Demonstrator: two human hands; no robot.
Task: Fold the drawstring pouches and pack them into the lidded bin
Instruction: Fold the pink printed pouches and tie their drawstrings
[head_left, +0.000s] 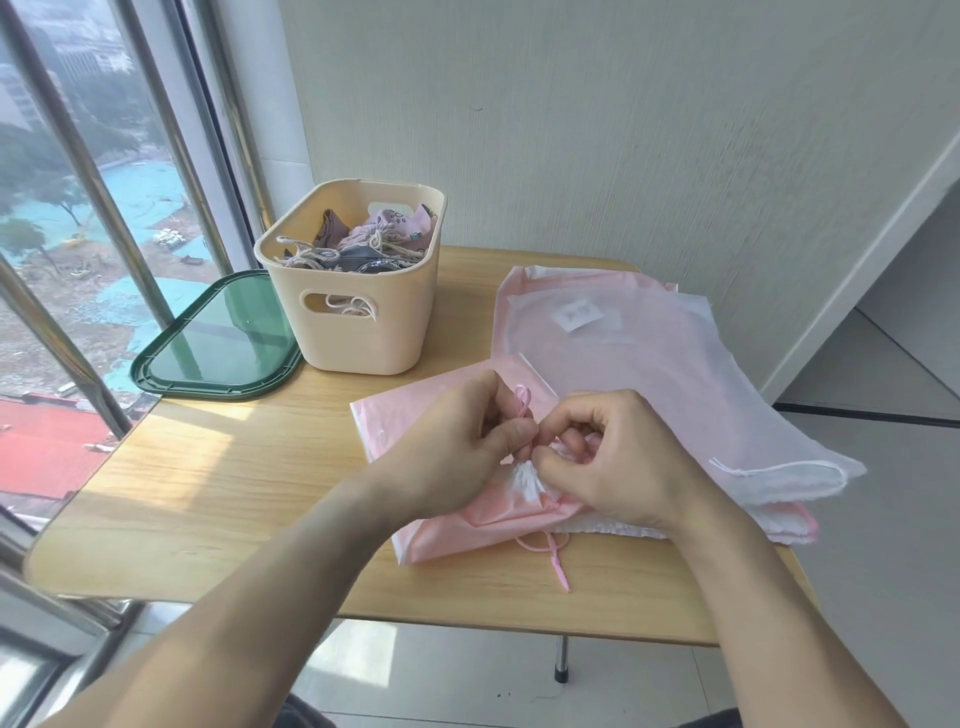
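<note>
A pink drawstring pouch (415, 415) lies on the wooden table (208, 493) in front of me, its mouth gathered into a white bunch. My left hand (457, 441) pinches the pink cord loop above that bunch. My right hand (613, 457) grips the gathered mouth from the right. A second pink cord (553, 561) trails off the pouch's near edge. Behind it stands the beige bin (363, 312), open, holding several folded pouches with rope cords. Its green lid (218, 343) lies flat to the left of the bin.
A stack of pink and white sheer pouches (649, 364) covers the right side of the table and overhangs its right edge. A window with metal rails runs along the left. A wall stands behind the table.
</note>
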